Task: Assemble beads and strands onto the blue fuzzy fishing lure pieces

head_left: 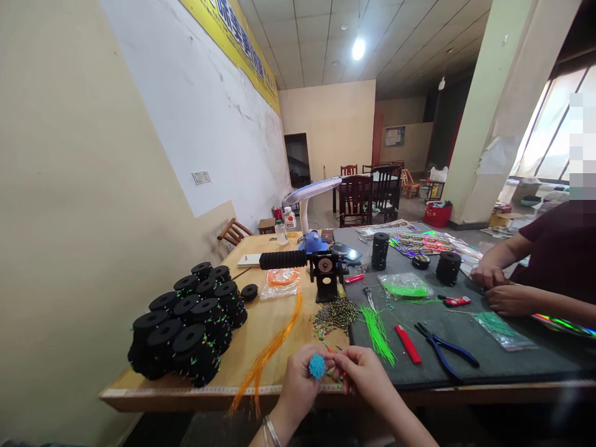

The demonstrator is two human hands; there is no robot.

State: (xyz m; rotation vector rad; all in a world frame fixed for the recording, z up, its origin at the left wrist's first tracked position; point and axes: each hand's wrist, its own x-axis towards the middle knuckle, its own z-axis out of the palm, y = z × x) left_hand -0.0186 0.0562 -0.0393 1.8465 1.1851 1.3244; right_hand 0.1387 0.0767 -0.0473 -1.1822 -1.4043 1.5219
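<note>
My left hand (298, 382) is closed around what looks like a bundle of thin blue strands (317, 367), whose round end faces me. My right hand (363, 372) meets it at the fingertips in a pinch. Between and under the fingers show small orange-red bits, too small to name. Both hands are over the table's front edge. Just beyond them lies a heap of small dark and gold beads (342, 314), with coloured ones on its near side. Bright green cords (378, 332) fan out on the grey mat (447, 366), right of the beads.
Black foam spools (189, 338) crowd the left, with orange cords (274, 338) beside them. A black winding device (326, 279) and a lamp (313, 241) stand behind. Blue-handled pliers (449, 351) and a red tool (408, 344) lie right. Another person's hands (498, 285) work at the far right.
</note>
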